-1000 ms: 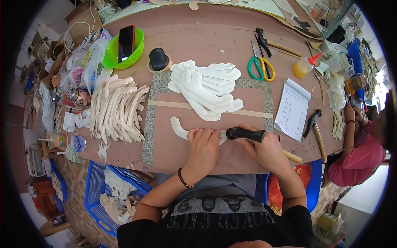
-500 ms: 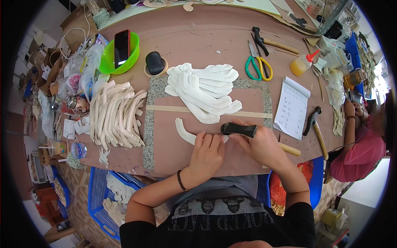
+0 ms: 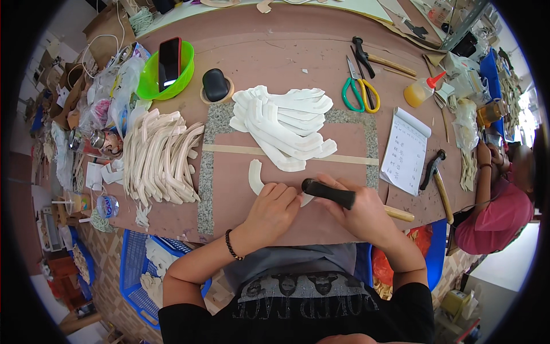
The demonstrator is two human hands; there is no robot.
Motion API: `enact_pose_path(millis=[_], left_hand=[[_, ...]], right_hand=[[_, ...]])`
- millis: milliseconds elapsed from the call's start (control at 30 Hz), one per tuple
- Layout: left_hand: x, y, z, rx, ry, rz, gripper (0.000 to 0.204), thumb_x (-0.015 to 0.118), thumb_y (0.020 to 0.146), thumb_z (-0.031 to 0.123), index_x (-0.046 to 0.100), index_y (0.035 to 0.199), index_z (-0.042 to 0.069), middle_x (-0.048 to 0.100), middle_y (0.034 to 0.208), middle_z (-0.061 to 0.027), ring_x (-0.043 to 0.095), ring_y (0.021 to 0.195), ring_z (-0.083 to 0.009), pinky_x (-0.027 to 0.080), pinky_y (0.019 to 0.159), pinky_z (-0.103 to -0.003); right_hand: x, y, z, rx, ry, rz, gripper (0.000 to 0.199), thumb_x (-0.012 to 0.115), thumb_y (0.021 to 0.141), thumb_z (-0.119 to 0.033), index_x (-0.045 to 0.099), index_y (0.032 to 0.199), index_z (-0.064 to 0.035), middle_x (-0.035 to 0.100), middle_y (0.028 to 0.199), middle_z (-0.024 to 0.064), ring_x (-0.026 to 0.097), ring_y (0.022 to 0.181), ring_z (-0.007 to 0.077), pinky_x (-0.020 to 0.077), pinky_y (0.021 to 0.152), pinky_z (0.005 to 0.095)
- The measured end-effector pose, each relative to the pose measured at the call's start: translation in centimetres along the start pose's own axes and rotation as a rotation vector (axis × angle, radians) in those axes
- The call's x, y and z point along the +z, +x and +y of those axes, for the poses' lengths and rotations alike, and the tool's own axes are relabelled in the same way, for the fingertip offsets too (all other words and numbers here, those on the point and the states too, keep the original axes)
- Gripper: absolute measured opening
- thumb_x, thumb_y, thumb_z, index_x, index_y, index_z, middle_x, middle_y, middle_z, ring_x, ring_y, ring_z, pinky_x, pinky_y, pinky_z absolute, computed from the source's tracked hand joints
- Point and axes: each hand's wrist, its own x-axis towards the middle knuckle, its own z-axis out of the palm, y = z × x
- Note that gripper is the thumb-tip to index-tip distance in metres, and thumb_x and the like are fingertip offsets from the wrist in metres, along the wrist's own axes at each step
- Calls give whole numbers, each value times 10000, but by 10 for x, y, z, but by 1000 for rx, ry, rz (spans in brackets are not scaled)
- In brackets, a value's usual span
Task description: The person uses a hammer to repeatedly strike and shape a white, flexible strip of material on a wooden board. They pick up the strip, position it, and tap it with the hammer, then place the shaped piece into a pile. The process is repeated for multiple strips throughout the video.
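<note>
The right grip (image 3: 365, 213) squeezes one hammer (image 3: 332, 194); the left grip (image 3: 272, 210) covers one white strip (image 3: 255, 176), maybe pinching, I can't tell. Two other hammers (image 3: 392, 65) (image 3: 443, 196) lie near.

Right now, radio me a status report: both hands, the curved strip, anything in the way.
Left hand on curved white strip. Right hand gripping hammer, head by strip's right end. White strip pile just beyond.

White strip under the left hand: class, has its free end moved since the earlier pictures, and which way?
Yes: judged against the beige tape, the free end of the white strip has shifted right.
</note>
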Motion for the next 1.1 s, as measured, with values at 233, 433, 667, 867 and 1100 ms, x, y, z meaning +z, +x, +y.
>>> enact_pose_path(millis=[233,433,667,867,1100], left_hand=[[-17,7,-15,67,-74,-129,251,668,842,59,710,1077,-15,612,939,-86,610,889,-264,488,761,-387],[8,2,5,-300,-506,-29,245,673,850,7,705,1093,12,610,900,-121,644,757,-320,529,674,-417],[32,17,49,-310,-182,45,216,657,870,34,695,1077,-14,593,936,-104,616,797,-281,514,692,-389],[9,19,25,16,-41,-34,175,647,885,63,688,1024,-36,584,944,-87,579,897,-240,510,736,-372],[31,20,18,-181,-435,41,145,679,894,15,682,1034,-23,562,896,-107,604,778,-286,518,699,-404]], right_hand=[[-3,-1,-1,28,-42,-15,537,740,862,-178,625,1376,-75,697,954,144,695,703,344,567,614,437],[-11,-4,9,78,-103,11,546,756,867,-177,618,1384,-70,686,927,136,692,696,340,559,603,432],[-13,-17,18,127,-77,6,515,767,879,-198,639,1358,-61,686,902,131,690,676,350,556,597,429],[-16,-25,8,78,17,62,499,756,879,-194,648,1356,-94,687,917,130,690,693,352,552,595,437],[-32,-23,12,182,-30,131,500,765,882,-116,636,1363,-74,696,919,148,704,744,357,559,626,440]])
